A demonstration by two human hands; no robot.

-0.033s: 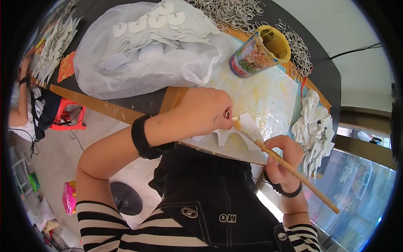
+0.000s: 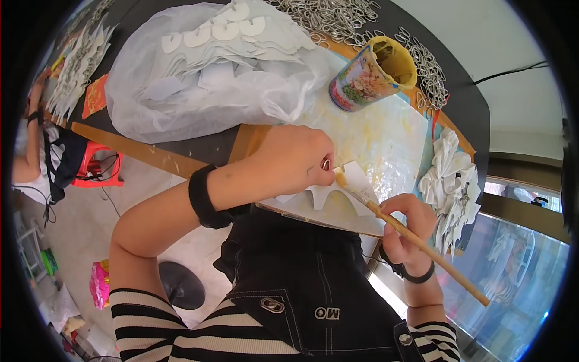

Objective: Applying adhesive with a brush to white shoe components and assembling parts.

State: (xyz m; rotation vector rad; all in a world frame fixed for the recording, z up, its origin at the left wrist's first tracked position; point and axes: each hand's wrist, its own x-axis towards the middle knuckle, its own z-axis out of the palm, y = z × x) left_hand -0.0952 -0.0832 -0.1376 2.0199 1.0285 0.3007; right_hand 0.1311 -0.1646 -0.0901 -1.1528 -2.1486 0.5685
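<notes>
My left hand (image 2: 304,155) is closed in a fist over the work board (image 2: 392,136), with a small metal ring (image 2: 326,164) showing between its fingers. Beside its fingertips lies a white cut-out piece (image 2: 359,177) with curved notches; how far it reaches under the fist is hidden. My right hand (image 2: 410,226) grips a glue brush (image 2: 443,265) by its long wooden handle. The brush's yellowed tip touches the white piece close to my left fingers. Yellowish smears mark the board's pale surface.
Behind the board stands a can (image 2: 368,78) caked with yellow glue. A translucent bag (image 2: 139,96) of white cut pieces sits left of it. Metal rings (image 2: 338,18) are heaped at the back. White pieces (image 2: 449,181) pile up at right. Another person's arm (image 2: 30,145) shows far left.
</notes>
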